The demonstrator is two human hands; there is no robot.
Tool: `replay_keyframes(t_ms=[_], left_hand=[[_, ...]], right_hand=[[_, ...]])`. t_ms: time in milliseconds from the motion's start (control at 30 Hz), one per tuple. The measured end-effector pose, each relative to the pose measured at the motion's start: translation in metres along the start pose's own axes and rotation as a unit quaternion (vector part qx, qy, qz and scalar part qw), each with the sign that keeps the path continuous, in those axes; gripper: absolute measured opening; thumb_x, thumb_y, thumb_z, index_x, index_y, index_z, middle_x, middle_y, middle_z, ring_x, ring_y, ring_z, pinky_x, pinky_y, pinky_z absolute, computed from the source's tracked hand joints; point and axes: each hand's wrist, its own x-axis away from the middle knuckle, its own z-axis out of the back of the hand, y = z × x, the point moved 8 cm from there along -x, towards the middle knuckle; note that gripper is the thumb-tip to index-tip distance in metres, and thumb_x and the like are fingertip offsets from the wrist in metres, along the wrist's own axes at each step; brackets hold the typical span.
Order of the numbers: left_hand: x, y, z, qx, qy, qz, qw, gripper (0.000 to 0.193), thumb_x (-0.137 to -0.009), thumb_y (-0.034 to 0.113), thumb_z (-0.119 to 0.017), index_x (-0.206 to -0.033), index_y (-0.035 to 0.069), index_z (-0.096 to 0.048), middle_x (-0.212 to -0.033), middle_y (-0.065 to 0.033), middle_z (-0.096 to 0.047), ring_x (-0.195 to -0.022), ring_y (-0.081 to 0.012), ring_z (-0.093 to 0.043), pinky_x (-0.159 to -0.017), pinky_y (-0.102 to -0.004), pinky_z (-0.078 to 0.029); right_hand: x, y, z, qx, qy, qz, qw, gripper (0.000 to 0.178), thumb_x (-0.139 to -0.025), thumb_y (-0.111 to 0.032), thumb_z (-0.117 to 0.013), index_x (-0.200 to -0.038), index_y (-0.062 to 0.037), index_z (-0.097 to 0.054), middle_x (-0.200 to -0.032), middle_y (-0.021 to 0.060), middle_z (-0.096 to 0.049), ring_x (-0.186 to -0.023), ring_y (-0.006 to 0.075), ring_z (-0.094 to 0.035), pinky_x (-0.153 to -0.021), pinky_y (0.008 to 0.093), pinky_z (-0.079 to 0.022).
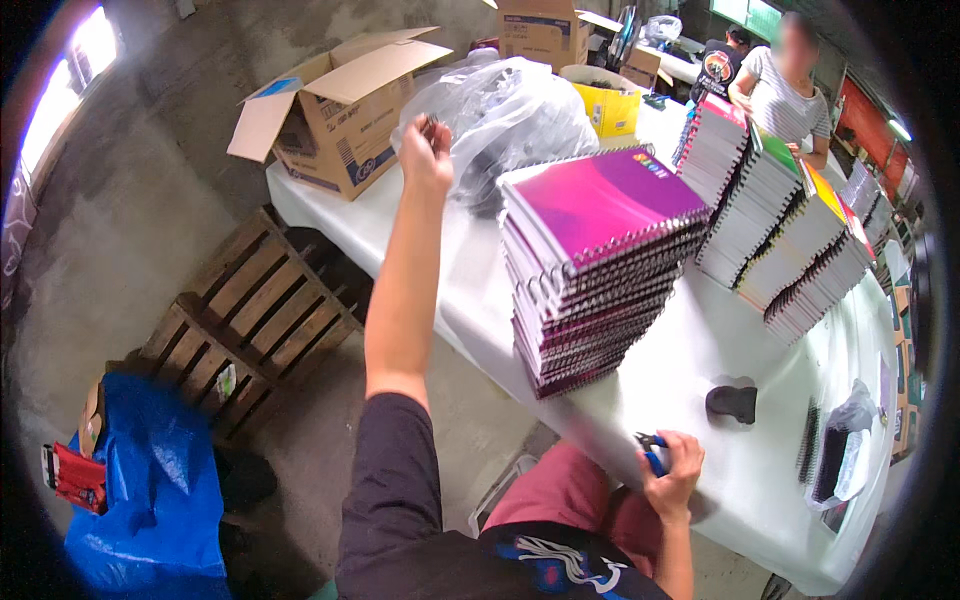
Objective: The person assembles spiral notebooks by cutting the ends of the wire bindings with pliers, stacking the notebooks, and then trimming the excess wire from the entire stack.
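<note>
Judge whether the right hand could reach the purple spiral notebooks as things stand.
Likely yes: nothing visible blocks the right hand from the purple spiral notebooks, though it apparently holds blue pliers.

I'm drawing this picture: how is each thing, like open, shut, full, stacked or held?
Brown cardboard box at left: open, flaps spread.
Purple-covered spiral notebooks: stacked, top one closed.
Cloudy plastic bag: bulging, dark contents.
Yellow rectangular box: open on top, dark contents.
Blue-handled plier-like tool: held in the grip of the right hand; jaws unclear.
</note>
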Motion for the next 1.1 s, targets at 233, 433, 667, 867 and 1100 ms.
replay_keyframes(t_ms=[233, 433, 667, 867, 1100], left_hand=[[-0.040, 0.002, -0.082, -0.079, -0.140, 0.039, 0.986, 0.126, -0.062, 0.089, -0.039, -0.142, 0.013, 0.022, -0.149, -0.0101, 0.025, -0.139, -0.0247, 0.019, -0.109, -0.0474, 0.011], [0.082, 0.043, -0.117, -0.039, -0.290, 0.017, 0.956, 0.104, -0.076, 0.075, -0.045, -0.145, 0.006, -0.010, -0.144, -0.0188, -0.024, -0.129, -0.0295, -0.033, -0.106, -0.0466, -0.027], [0.274, 0.099, -0.089, -0.274, -0.396, -0.193, 0.855, 0.070, -0.074, 0.041, -0.068, -0.129, 0.002, -0.047, -0.103, -0.0061, -0.056, -0.083, -0.0096, -0.051, -0.071, -0.0217, -0.043], [0.327, 0.083, -0.091, -0.330, -0.261, -0.290, 0.860, 0.062, -0.064, 0.001, -0.080, -0.121, 0.003, -0.055, -0.094, -0.0014, -0.053, -0.076, -0.0051, -0.048, -0.057, -0.0158, -0.040], [0.327, 0.086, -0.092, -0.330, -0.246, -0.297, 0.862, 0.030, -0.074, -0.003, -0.073, -0.103, -0.002, -0.063, -0.092, -0.0025, -0.054, -0.072, -0.0048, -0.050, -0.060, -0.0171, -0.044]], right_hand=[[0.003, 0.007, -0.007, 0.068, -0.006, 0.006, 0.998, 0.045, -0.064, -0.028, -0.074, -0.102, -0.0104, -0.057, -0.093, 0.0073, -0.055, -0.087, 0.0272, -0.053, -0.080, 0.0417, -0.038], [-0.001, 0.004, -0.001, 0.060, -0.013, -0.008, 0.998, 0.045, -0.063, -0.023, -0.071, -0.103, -0.0093, -0.056, -0.094, 0.0097, -0.054, -0.088, 0.0292, -0.052, -0.081, 0.0425, -0.038], [-0.055, -0.036, 0.032, -0.128, 0.037, 0.023, 0.991, 0.051, -0.056, -0.002, -0.067, -0.105, -0.0068, -0.057, -0.095, 0.0120, -0.056, -0.087, 0.0310, -0.055, -0.076, 0.0400, -0.041], [-0.131, -0.131, 0.099, -0.117, 0.150, 0.128, 0.973, 0.053, -0.060, -0.014, -0.071, -0.112, -0.0121, -0.058, -0.097, 0.0075, -0.055, -0.089, 0.0255, -0.053, -0.081, 0.0381, -0.037], [-0.156, -0.158, 0.097, -0.073, 0.166, 0.122, 0.976, 0.049, -0.062, -0.017, -0.072, -0.108, -0.0171, -0.059, -0.097, 0.0033, -0.056, -0.090, 0.0233, -0.055, -0.078, 0.0393, -0.038]])
